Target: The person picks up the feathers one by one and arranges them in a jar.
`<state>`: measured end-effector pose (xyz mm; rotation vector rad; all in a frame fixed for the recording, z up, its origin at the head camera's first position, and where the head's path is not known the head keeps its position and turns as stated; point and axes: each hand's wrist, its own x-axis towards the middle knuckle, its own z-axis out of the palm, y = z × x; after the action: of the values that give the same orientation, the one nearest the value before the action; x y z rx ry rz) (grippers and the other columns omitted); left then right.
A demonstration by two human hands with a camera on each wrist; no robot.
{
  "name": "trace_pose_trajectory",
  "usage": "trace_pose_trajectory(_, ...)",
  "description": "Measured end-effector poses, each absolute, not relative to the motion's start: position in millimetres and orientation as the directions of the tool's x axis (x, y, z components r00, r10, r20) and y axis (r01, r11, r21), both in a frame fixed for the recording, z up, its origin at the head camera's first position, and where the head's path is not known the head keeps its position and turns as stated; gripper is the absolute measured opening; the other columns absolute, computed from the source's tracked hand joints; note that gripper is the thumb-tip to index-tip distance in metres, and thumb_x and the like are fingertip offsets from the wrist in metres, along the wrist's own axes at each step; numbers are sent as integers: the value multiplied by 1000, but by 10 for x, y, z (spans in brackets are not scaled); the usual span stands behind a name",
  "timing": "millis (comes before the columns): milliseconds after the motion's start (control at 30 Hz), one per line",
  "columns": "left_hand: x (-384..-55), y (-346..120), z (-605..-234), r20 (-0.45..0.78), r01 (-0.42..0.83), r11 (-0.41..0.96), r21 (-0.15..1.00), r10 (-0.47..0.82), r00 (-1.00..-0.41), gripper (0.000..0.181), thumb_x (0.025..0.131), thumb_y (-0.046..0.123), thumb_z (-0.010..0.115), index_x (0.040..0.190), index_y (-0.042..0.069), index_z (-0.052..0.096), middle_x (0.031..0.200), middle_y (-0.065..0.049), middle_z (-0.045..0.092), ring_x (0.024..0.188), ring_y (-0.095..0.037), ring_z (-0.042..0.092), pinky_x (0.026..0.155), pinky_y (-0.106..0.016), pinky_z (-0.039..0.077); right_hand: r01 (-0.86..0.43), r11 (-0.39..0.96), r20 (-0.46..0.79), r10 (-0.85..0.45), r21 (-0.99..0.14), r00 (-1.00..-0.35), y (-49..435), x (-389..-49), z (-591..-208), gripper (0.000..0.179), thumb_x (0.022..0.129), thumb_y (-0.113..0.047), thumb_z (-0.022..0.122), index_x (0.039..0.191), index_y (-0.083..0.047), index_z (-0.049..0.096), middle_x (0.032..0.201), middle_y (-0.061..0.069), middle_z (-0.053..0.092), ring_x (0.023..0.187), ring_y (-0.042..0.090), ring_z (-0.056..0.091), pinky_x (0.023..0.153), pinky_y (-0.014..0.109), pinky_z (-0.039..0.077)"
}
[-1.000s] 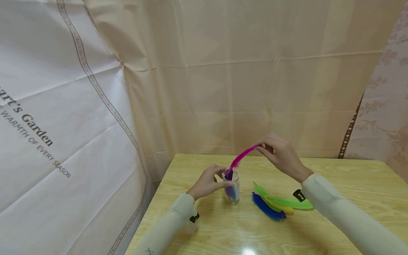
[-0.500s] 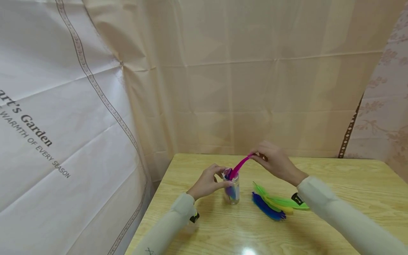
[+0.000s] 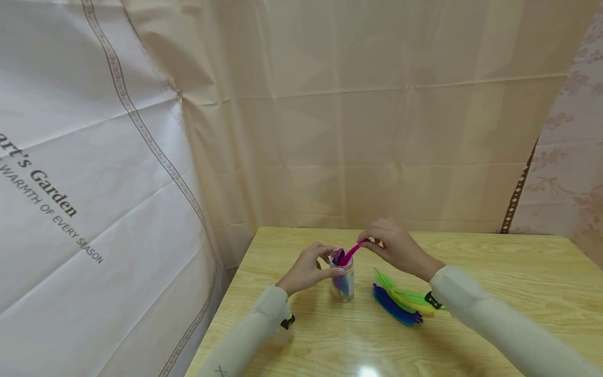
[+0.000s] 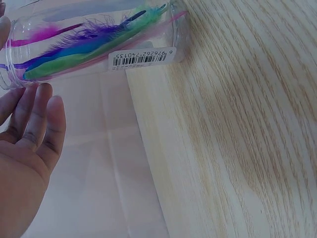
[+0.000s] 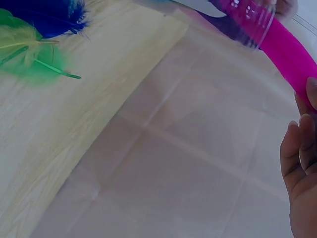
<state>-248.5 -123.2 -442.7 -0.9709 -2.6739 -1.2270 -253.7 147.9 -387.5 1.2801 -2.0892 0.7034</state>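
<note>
A clear jar (image 3: 347, 293) stands upright on the wooden table, and my left hand (image 3: 306, 269) grips it near the rim with thumb and fingers. Purple, blue, green and pink feathers (image 4: 94, 47) show through its wall in the left wrist view, beside a barcode label (image 4: 142, 58). My right hand (image 3: 400, 251) pinches the upper end of a magenta feather (image 3: 349, 255), whose lower part is inside the jar mouth. In the right wrist view the magenta feather (image 5: 292, 57) bends from the jar's ribbed neck (image 5: 252, 22) to the fingers of my right hand (image 5: 302, 163).
Right of the jar, a blue feather (image 3: 395, 306) lies on the table (image 3: 509, 293) with yellow and green feathers (image 3: 412, 298), partly behind the right wrist. Beige cloth (image 3: 377, 131) hangs behind the table's far edge, and white printed cloth (image 3: 85, 183) hangs at the left.
My right hand has moved down and left toward the jar, and the magenta feather has slid deeper into it. The left hand and jar have stayed in place.
</note>
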Motion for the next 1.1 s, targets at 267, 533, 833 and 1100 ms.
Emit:
trace_pose_trajectory(267,-2481,-1238,-4424,287,553,493,672,515,-808,55,80,55,69,128,29,59,102,11,53,94,-10,54,69,-26,51,-900,401,640,-649,-171,-411,1374,-2516,-3945,16,84,-9,73,98,-16,71,97,-9,65,83,8,53,68,25,48)
trace_pose_trajectory(533,-2453,-1229,-4404,268,537,490,686,516,-813,53,81,53,70,128,30,58,103,12,53,96,-13,54,68,-26,51,-918,375,615,-696,-130,-372,1251,-2500,-4014,18,81,-8,75,97,-16,71,94,-8,64,83,6,55,70,23,50)
trace_pose_trajectory(833,-2462,-1216,-4406,258,529,493,691,515,-817,52,81,53,69,128,31,58,103,12,53,97,-17,55,68,-26,51,-914,374,552,-735,-156,-395,1198,-2506,-4061,16,86,-8,71,99,-17,71,95,-9,62,84,5,53,70,24,50)
trace_pose_trajectory(1100,-2465,-1221,-4406,251,525,496,691,517,-818,51,81,53,69,127,32,58,103,11,53,98,-18,56,68,-26,51,-903,388,543,-726,-183,-422,1211,-2501,-4082,17,88,-12,69,105,-15,70,101,-7,62,85,4,55,69,23,51)
